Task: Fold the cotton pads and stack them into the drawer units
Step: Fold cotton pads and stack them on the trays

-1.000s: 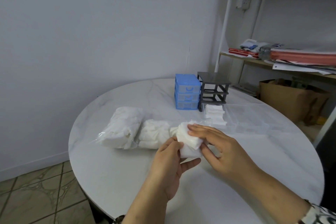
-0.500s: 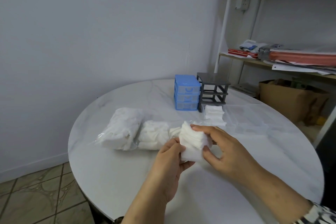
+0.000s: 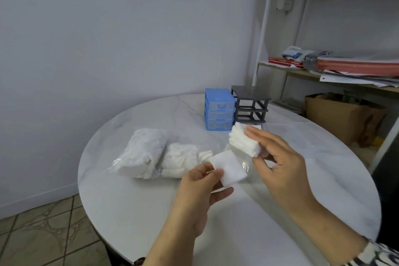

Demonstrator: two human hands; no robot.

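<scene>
Head view: left hand [image 3: 199,188] pinches a single cotton pad [image 3: 228,168] by its corner, unfolded, above the tabletop [image 3: 280,211]. Right hand [image 3: 278,162] grips a stack of pads [image 3: 243,141], just right of the single pad. Blue drawer unit [image 3: 219,110] beyond, closed. Folding step apparently starting; next calls for freeing the right grip.

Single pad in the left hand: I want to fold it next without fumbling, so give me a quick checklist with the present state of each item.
1. Pad separated from the stack: ok, they are apart.
2. Left hand pinches the pad at one corner: ok.
3. Right hand free to help fold: not ok, it holds the stack.
4. Pad flat, unfolded: ok.
5. Blue drawer unit open for stacking: not ok, drawers look closed.
6. Grey unit has drawers: not ok, it looks like a bare frame.
</scene>
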